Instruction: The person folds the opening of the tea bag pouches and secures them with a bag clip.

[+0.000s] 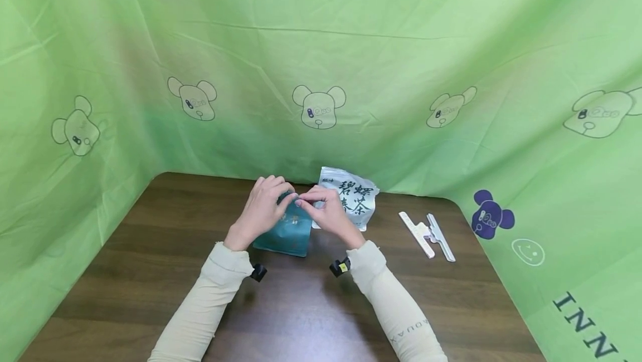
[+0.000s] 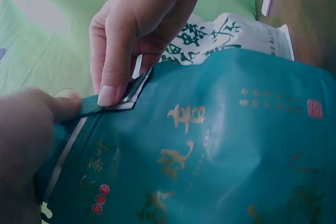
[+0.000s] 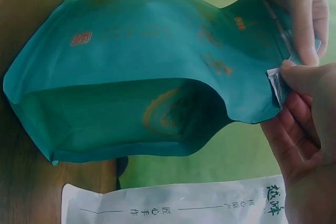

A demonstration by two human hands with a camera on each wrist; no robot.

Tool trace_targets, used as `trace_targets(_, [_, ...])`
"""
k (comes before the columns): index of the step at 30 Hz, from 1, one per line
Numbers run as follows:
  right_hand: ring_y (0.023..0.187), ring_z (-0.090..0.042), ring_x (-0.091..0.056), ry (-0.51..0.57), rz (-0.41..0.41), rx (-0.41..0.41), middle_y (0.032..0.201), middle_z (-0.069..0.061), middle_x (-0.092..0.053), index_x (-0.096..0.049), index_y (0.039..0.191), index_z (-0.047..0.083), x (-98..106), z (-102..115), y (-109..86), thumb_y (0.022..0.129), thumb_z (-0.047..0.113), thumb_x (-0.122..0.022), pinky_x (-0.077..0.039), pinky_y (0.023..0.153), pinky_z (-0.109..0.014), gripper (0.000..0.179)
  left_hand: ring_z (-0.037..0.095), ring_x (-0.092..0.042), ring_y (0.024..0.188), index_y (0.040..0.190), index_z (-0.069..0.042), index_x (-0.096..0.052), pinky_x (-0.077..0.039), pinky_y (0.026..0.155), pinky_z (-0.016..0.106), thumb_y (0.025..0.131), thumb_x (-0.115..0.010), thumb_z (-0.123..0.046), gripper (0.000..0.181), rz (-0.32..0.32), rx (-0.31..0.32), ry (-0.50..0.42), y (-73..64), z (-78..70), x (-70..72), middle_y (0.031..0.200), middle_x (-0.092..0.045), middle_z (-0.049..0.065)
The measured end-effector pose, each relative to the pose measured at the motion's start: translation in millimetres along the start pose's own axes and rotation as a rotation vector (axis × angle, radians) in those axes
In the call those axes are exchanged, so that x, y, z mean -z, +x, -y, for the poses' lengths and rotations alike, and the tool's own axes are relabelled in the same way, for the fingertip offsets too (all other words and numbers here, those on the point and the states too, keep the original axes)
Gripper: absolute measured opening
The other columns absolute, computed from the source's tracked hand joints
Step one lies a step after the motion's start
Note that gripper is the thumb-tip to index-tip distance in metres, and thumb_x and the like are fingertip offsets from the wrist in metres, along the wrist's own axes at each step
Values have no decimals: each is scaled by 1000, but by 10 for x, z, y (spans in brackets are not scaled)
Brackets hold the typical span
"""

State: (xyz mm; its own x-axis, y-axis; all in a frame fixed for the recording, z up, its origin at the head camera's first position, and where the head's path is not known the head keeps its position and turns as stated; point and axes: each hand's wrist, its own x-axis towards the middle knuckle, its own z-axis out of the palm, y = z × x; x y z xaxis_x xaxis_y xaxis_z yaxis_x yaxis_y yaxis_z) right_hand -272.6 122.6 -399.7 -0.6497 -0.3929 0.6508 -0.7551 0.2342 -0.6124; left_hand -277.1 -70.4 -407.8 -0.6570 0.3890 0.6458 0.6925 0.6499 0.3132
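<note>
A teal tea pouch (image 1: 288,234) with gold lettering stands upright on the table, its top between both hands. My left hand (image 1: 263,206) pinches the top edge on its left part. With thumb and fingers, my right hand (image 1: 328,211) pinches the right end of that edge, where a silvery inner strip (image 2: 134,95) shows folded over. In the right wrist view, the pouch's gusseted side (image 3: 121,119) is in sight, and the thumbs of both hands are close together at the top. Whether the pouch's mouth is sealed is hard to tell.
Behind the right hand stands a white tea pouch (image 1: 358,200) with dark lettering. Two long clips, one whitish (image 1: 417,235) and one grey (image 1: 441,238), lie on the right of the wooden table (image 1: 150,273). Green printed cloth (image 1: 321,61) hangs around the table's back and sides.
</note>
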Motion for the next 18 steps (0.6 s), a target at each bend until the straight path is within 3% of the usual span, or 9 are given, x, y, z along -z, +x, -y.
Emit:
trace_targets(6, [69, -23, -64, 13, 17, -36, 79, -19, -72, -77, 92, -10, -2, -33, -42, 86, -11, -73, -52, 66, -22, 8, 18, -52, 78, 95, -13, -75, -38, 74, 33, 99, -67, -20, 11, 40, -12, -12, -1, 16, 8, 86, -64, -2])
trace_targets(12, [76, -28, -69, 34, 30, -92, 85, -22, -73, -76, 98, -11, 12, -30, -63, 88, -9, -72, -59, 74, -29, 10, 19, -53, 77, 92, -12, -75, -37, 73, 34, 97, -70, -17, 9, 5, -7, 2, 15, -4, -8, 84, -64, -1])
trace_targets(18, [70, -30, -66, 29, 16, -65, 81, -23, -72, -76, 97, -13, 1, -33, -43, 87, -12, -72, -56, 69, -26, 11, 19, -51, 76, 92, -12, -74, -36, 73, 33, 97, -70, -17, 8, -8, -4, 13, 8, 2, -16, 84, -64, -1])
